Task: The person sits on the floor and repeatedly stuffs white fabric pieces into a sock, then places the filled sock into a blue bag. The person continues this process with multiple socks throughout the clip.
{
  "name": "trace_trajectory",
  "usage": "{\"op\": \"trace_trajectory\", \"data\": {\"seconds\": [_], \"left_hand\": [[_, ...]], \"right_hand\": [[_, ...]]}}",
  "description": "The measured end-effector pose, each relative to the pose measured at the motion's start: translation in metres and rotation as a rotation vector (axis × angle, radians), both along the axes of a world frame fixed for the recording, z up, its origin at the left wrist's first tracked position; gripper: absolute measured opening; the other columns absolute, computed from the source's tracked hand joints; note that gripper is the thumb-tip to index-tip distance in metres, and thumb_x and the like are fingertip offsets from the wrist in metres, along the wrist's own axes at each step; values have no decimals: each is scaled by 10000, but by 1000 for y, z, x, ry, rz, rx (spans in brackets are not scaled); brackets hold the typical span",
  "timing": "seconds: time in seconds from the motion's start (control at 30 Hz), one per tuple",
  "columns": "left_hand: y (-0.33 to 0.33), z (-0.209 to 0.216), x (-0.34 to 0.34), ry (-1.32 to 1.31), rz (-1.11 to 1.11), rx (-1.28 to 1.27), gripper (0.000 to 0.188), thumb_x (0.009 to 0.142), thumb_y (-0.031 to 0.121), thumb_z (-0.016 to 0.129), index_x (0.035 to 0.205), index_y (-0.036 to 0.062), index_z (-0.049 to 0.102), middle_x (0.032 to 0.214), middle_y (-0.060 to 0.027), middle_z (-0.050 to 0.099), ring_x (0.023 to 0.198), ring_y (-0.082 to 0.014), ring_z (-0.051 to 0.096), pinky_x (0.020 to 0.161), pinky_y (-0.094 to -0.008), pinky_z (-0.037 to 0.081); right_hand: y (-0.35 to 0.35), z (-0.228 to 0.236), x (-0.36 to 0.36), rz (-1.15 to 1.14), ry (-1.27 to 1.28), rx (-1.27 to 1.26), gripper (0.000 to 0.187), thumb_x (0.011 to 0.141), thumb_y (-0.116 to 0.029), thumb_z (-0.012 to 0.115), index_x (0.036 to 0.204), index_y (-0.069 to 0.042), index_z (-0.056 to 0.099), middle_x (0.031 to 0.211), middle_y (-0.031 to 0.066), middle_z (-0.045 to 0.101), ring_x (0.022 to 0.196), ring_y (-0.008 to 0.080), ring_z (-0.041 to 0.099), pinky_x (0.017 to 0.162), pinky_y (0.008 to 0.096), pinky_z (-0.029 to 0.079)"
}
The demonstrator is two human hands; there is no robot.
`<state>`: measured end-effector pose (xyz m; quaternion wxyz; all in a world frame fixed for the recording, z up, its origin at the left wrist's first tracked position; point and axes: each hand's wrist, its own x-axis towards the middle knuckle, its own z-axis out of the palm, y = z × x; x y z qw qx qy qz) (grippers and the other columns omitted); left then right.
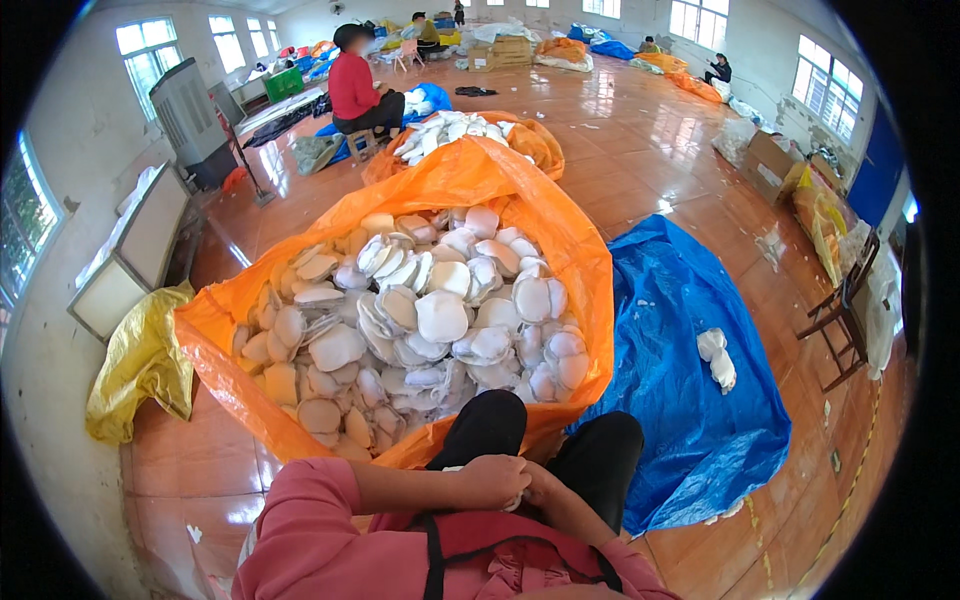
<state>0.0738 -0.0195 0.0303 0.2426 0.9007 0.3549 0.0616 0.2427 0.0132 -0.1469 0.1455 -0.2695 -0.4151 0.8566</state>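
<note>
Orange sack (577, 255) of white pads (441, 316) sits beside a blue sheet (690, 425).

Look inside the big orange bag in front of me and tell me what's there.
The orange bag holds a heap of pale, rounded pads, many overlapping. Whatever lies beneath the top ones is covered, so I can't see it.

Matt, cloth-like white pads (441, 316); a crinkled, glossy orange plastic sack (585, 280); a creased, shiny blue plastic sheet (680, 430); smooth, reflective floor tiles (640, 170); a matt cardboard box (768, 165).
</note>
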Motion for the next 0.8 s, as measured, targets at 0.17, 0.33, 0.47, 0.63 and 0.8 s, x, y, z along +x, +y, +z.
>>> {"op": "trace_trajectory", "data": {"seconds": [0.17,0.33,0.47,0.63,0.8], "left_hand": [[5,9,3,125,-43,-35,168,797,143,598,887,2,611,923,-197,599,858,-359,629,740,-425,517],[10,2,-4,100,-76,-30,169,798,122,600,913,-1,605,955,-199,602,865,-368,627,745,-432,513],[24,18,-20,3,102,-139,174,789,129,649,924,29,602,927,-157,587,867,-356,606,733,-424,491],[42,31,-45,-275,361,-403,245,800,200,721,954,49,605,858,-83,611,792,-208,603,705,-334,471],[30,-8,-60,-400,482,-458,265,835,244,716,979,46,616,839,-59,638,766,-141,587,685,-302,472]], "right_hand": [[10,28,-4,92,-244,-337,180,913,-263,576,1041,-157,646,1001,7,640,841,101,602,644,269,481],[1,67,-6,-35,-180,-222,230,958,-249,521,1139,-130,595,1016,-10,619,859,97,588,673,250,468],[3,82,9,-88,82,-19,347,985,-211,479,1306,-83,507,1160,26,584,1034,134,562,862,270,455],[6,107,11,-111,425,-66,643,874,-150,665,1439,-88,364,1215,58,556,1006,122,570,835,276,475],[2,86,5,-121,169,11,566,872,-123,680,1380,-94,433,1119,31,606,823,102,586,689,236,477]]}}
